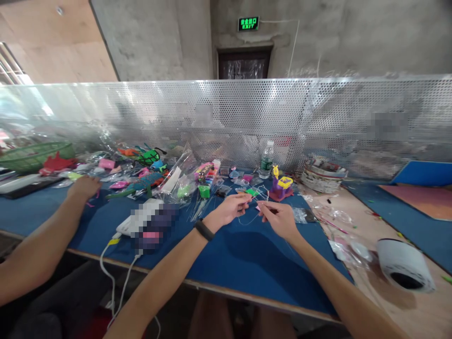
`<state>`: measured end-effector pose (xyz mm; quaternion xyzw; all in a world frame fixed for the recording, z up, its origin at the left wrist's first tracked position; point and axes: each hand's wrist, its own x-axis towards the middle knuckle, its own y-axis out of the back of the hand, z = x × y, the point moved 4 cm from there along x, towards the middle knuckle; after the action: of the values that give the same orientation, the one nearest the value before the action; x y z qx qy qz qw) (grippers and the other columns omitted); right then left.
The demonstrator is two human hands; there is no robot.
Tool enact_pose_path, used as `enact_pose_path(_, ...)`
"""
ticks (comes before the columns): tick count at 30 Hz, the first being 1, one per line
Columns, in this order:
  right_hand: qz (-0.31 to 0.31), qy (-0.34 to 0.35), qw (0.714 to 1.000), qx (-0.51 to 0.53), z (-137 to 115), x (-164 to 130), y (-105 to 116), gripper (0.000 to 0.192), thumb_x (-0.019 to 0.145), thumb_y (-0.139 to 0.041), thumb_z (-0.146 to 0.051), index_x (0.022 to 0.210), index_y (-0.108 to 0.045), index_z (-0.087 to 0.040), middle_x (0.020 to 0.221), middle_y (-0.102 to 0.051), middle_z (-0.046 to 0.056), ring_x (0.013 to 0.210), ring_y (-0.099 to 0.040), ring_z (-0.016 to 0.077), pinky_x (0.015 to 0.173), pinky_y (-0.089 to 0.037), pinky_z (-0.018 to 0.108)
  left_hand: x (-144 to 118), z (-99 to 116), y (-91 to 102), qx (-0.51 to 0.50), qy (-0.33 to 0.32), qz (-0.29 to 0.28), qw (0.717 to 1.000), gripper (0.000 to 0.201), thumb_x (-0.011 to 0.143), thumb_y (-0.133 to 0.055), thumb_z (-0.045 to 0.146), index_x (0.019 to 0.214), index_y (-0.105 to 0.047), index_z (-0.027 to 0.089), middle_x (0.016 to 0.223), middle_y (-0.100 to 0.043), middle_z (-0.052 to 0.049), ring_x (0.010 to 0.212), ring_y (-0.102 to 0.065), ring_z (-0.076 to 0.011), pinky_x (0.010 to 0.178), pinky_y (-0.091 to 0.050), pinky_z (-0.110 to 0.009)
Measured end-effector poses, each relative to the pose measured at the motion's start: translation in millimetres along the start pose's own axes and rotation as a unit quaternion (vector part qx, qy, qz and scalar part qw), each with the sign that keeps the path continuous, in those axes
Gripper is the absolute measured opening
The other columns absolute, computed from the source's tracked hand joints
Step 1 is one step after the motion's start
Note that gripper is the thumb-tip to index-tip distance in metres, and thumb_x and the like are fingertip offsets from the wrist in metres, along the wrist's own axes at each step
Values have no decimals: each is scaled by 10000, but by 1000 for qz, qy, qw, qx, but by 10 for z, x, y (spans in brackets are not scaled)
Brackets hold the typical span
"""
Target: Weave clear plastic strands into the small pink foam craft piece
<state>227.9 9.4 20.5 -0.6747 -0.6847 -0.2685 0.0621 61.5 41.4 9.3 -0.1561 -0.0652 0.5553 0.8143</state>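
Two bare arms reach out over a blue mat (247, 254) on a long table. The left hand (229, 208) has a black band (205, 230) on its wrist, and its fingers are pressed together at the tips, pinching a thin wire (251, 217). The right hand (280, 218) is just beside it, and its thumb and first finger pinch the same wire along with a tiny pink bit (258, 207). The wire is very thin and pale, hard to see, and it hangs in a soft loop between the two hands, just above the mat. Near the hands, farther back, stands a purple and yellow toy (281, 187) and a water bottle (267, 160). Lots of bright little toys and clear bags (176, 181) lie in a heap to the left. Another person's hand (84, 187) rests flat on the mat there. A white roll (404, 264) lies on the bare wood to the right.
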Motion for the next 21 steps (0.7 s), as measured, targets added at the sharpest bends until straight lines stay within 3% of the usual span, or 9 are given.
enact_pose_path(2,0,-16,1000,19,24,3,-20,315,816,-678,-460,789,-776,-162,590,-681,36,469,-609,154,473,-499,255,-25,48,26,91,-94,35,991,246,767,-774,381,838,-695,159,719,-601,-5,605,-551,-88,611,-439,-231)
enact_pose_path(5,0,-46,997,58,36,14,-39,391,774,-704,-534,781,-772,-150,582,-681,45,469,-613,160,474,-518,270,-124,147,-1,281,-280,73,915,189,872,-663,378,887,-713,196,895,-698,-63,808,-655,-173,729,-501,-291)
enact_pose_path(7,1,-58,996,73,33,24,-37,446,750,-711,-580,791,-772,-140,585,-686,55,468,-613,162,473,-524,279,-161,167,-26,349,-339,72,871,188,904,-619,372,931,-730,223,1037,-714,-85,991,-656,-214,809,-513,-314)
enact_pose_path(8,3,-62,995,75,31,29,-32,467,742,-713,-596,801,-774,-136,592,-690,59,470,-613,162,475,-528,282,-151,165,-17,350,-337,68,872,200,902,-621,384,938,-734,224,1052,-715,-91,993,-658,-217,799,-519,-315)
enact_pose_path(10,7,-65,995,77,34,37,-19,488,731,-720,-609,826,-777,-134,605,-697,62,474,-615,161,479,-532,286,-77,135,39,289,-266,53,918,258,876,-651,435,959,-731,204,985,-717,-92,806,-667,-185,679,-525,-300)
enact_pose_path(12,11,-65,995,77,46,43,-10,482,731,-725,-605,841,-779,-138,616,-700,57,479,-616,157,484,-533,283,17,72,92,172,-145,14,974,330,845,-683,466,1014,-717,184,912,-701,-72,613,-601,-119,559,-486,-262)
enact_pose_path(13,9,-63,995,76,51,45,-10,473,736,-724,-600,841,-780,-142,619,-699,53,483,-617,156,489,-534,281,49,45,108,117,-91,-4,989,340,838,-693,464,1024,-711,179,879,-684,-55,570,-563,-91,532,-463,-241)
enact_pose_path(16,-4,-55,996,67,52,49,-13,450,754,-714,-589,823,-781,-150,606,-688,42,486,-616,152,494,-530,274,74,6,122,25,15,-40,999,289,816,-732,428,909,-704,156,718,-567,9,485,-419,-32,441,-334,-186)
enact_pose_path(21,-7,-57,996,63,-3,47,14,457,744,-717,-601,790,-776,-151,592,-678,35,480,-608,150,485,-517,270,5,30,54,-45,63,-90,993,248,784,-778,369,825,-656,157,661,-443,43,472,-316,-19,399,-219,-171)
